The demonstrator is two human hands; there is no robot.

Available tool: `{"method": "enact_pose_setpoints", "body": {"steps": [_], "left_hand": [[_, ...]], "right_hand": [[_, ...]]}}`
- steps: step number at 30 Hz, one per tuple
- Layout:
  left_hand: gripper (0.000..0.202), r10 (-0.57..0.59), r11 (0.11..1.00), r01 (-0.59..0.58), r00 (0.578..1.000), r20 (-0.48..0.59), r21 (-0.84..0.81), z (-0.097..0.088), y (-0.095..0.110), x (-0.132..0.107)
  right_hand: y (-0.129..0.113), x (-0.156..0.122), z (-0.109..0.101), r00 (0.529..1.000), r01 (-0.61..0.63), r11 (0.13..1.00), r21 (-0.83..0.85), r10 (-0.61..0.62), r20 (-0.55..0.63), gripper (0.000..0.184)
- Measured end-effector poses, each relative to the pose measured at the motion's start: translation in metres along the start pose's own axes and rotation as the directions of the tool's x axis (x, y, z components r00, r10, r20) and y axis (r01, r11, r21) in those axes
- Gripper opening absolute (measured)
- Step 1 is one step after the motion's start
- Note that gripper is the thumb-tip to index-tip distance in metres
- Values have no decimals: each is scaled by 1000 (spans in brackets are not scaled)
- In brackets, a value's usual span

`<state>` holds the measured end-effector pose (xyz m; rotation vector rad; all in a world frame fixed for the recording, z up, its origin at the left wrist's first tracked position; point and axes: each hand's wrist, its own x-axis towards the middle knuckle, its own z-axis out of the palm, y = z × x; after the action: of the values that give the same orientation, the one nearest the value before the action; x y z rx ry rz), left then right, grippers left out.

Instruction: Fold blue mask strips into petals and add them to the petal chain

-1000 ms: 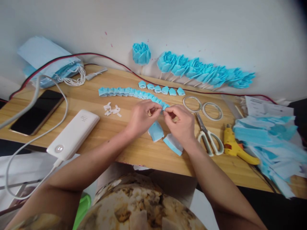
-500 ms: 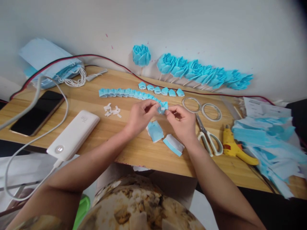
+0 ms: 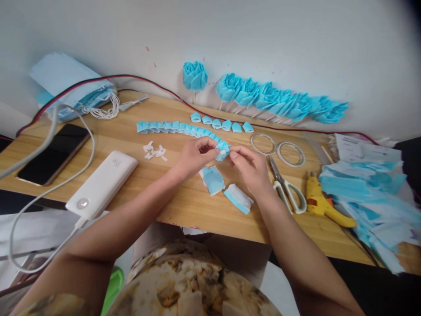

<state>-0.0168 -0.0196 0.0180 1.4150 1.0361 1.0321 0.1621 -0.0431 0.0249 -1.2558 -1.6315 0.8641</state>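
flowers: a row of bright blue crinkled fabric flowers on thin pale sticks (image 3: 245, 90) leans along the wall, a single bright blue flower (image 3: 195, 76) apart at its left; these look finished.
folded petals: a long overlapping line of light blue folded fabric pieces (image 3: 164, 127) and, behind it, six small light blue folded pieces (image 3: 226, 125) seem ready.
not yet folded: a flat light blue fabric piece (image 3: 213, 181) and a blue-and-white fabric strip (image 3: 238, 199) lie just nearer the person than the hands.
petal in work: a small light blue fabric piece with a white patch (image 3: 223, 151), between both hands' fingertips, at the line's right end.
left hand (image 3: 199, 153): thumb and fingers pinch the petal's left side.
right hand (image 3: 248, 164): fingertips at its right edge; cannot tell whether they grip it.
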Motion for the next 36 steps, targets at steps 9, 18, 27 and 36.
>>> {"method": "enact_pose_setpoints", "body": {"steps": [9,18,27,36], "left_hand": [[10,-46,999,46,998,52,-8,2,1,-2],[22,-56,998,56,998,31,5,0,3,1],[9,-61,998,63,992,109,-9,-2,-4,1],[7,-61,998,61,998,13,-14,1,-2,1]], "right_hand": [[3,1,3,1000,-3,997,-76,5,21,17],[4,1,0,998,62,988,-142,-62,4,13],[3,1,1,993,115,977,-181,-117,-1,8],[2,-3,4,947,256,892,-372,-309,-89,13]]}}
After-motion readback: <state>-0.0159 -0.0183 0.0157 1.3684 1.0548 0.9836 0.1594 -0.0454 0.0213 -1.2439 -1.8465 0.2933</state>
